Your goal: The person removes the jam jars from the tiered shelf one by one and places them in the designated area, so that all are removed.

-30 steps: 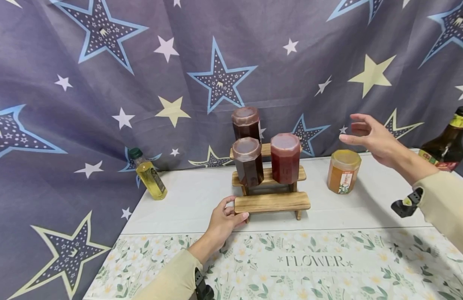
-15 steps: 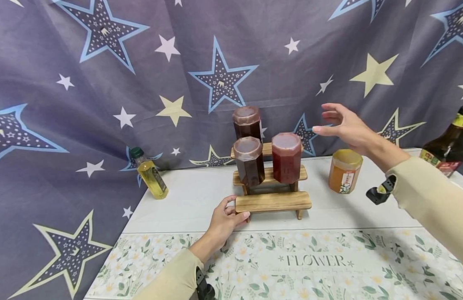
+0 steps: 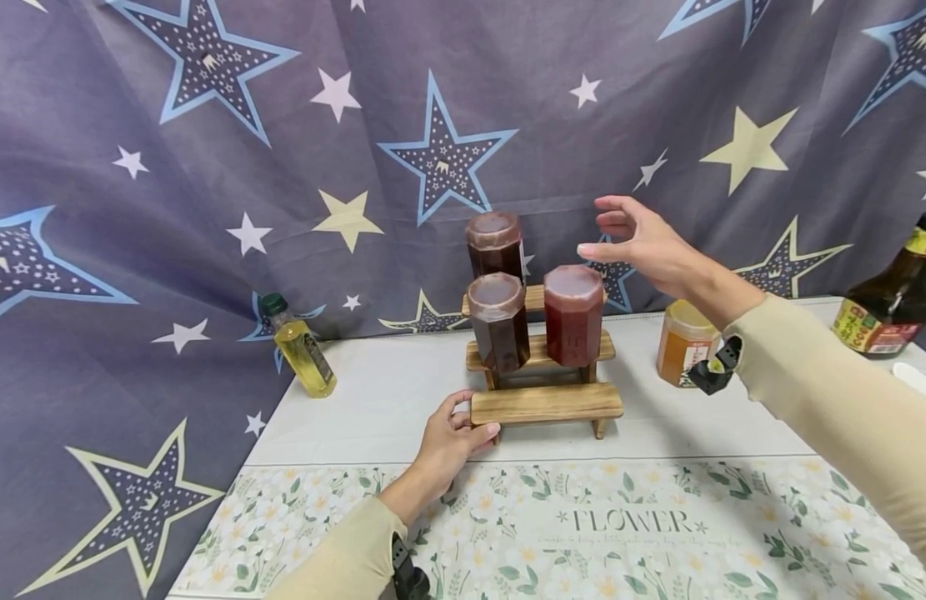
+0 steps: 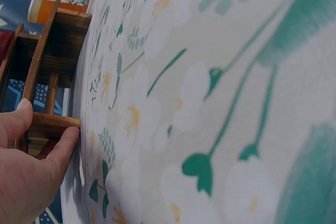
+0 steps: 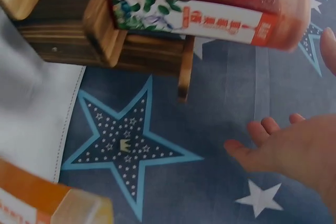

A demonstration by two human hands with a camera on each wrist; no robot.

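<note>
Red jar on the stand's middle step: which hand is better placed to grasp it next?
Probably the right hand: it hovers empty near the red jar, while the left hand grips the stand.

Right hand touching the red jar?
Apart. The right wrist view shows starred backdrop between the right hand and the red jar.

Frontal access to the right part of the top step [image 3: 533,299] of the wooden rack [image 3: 536,357] is obstructed by a red jar [image 3: 573,321]; its left part is occupied by a dark jar [image 3: 494,252]. The rack's near left end is blocked by the left hand [image 3: 446,442]. Passage is afforded above the bare front step [image 3: 547,404] and between rack and amber jar [image 3: 676,352].
</note>
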